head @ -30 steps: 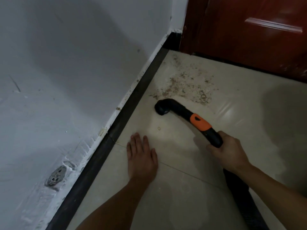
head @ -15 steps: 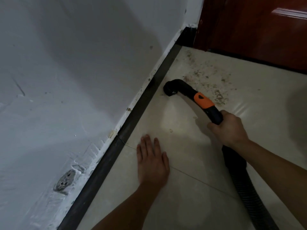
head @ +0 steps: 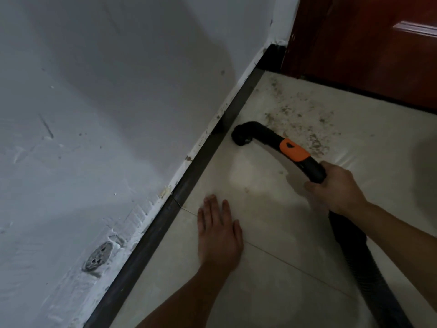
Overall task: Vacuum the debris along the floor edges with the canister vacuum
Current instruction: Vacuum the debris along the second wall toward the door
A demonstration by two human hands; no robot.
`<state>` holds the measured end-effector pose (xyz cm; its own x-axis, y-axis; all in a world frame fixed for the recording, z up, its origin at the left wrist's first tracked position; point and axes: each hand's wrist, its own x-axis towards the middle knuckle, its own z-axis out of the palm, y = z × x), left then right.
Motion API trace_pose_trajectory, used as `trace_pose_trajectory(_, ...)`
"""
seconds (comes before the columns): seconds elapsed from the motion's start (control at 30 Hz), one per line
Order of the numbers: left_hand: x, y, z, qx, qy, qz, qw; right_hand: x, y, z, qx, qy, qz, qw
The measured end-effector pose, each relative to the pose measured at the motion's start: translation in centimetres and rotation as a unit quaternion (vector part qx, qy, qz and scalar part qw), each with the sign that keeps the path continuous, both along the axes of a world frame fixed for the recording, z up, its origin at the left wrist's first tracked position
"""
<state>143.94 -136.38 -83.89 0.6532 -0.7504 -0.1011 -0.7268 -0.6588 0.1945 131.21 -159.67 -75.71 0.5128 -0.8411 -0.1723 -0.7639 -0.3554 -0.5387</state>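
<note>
The right hand (head: 335,188) grips the black vacuum wand (head: 267,136) just behind its orange collar (head: 293,150), with the fingers curled round the tube. From under that wrist the ribbed hose (head: 369,268) runs back over the floor (head: 272,299) toward the lower right. Ahead of the hand the wand reaches toward the wall (head: 118,102) and bends down into the nozzle (head: 241,137). The nozzle's mouth sits on the tile near the dark skirting strip (head: 186,185), and a narrow band of floor shows between them.

The debris (head: 300,119), a scatter of brownish specks, lies on the far side of the wand, in the floor corner where the skirting meets the red-brown door (head: 366,55). Its nearest specks are just beside the orange collar, and a few stray bits lie on the near side below the wand.

The left hand (head: 218,233) lies flat, palm down on the floor with its fingers straight. It is close to the skirting, well apart from the nozzle, and rests across a thin tile joint (head: 295,263).

The wall and skirting close off the left edge of the floor, and the door closes the far edge. Pale tile lies open between the two hands and stretches away to the right of the debris. Low on the wall, near the skirting, sits a round grey fitting (head: 99,255) with small holes.
</note>
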Motion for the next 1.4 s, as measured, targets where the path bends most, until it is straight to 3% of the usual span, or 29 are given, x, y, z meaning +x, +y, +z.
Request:
trace_pose_trajectory(0.3, -0.1, 0.0, 0.1, -0.019, 0.011, 0.008, 1.000, -6.7, 5.6, -0.4, 0.056, -0.031, 0.010, 0.998)
trace_pose_trajectory(0.43, 0.0, 0.4, 0.1, -0.026, 0.016, 0.006, 0.999, -5.3, 7.4, 0.2, 0.049, -0.047, -0.003, 0.998)
trace_pose_trajectory(0.57, 0.0, 0.8, 0.5, -0.032, 0.013, 0.003, 0.999, -5.7, 9.1, 0.6, 0.049, -0.002, 0.049, 0.998)
trace_pose_trajectory(0.7, 0.0, -0.1, 1.2, -0.009, -0.006, 0.012, 1.000, -13.2, 7.8, 0.6, 0.011, 0.014, -0.081, 0.997)
trace_pose_trajectory(0.87, 0.3, -3.3, 2.1, -0.004, -0.004, 0.002, 1.000, -19.3, 5.3, 0.3, -0.022, 0.020, -0.242, 0.970)
trace_pose_trajectory(1.13, 0.9, -7.4, 0.2, -0.030, -0.018, -0.019, 0.999, -16.1, 1.9, 0.1, -0.024, -0.012, -0.232, 0.972)
trace_pose_trajectory(1.3, 0.6, -7.2, -0.7, -0.042, -0.029, -0.014, 0.999, -14.2, 2.0, -0.7, 0.013, -0.014, -0.147, 0.989)
trace_pose_trajectory(1.4, 0.7, -7.5, -0.6, -0.037, -0.034, -0.015, 0.999, -13.8, 0.1, -0.4, -0.017, -0.019, -0.206, 0.978)
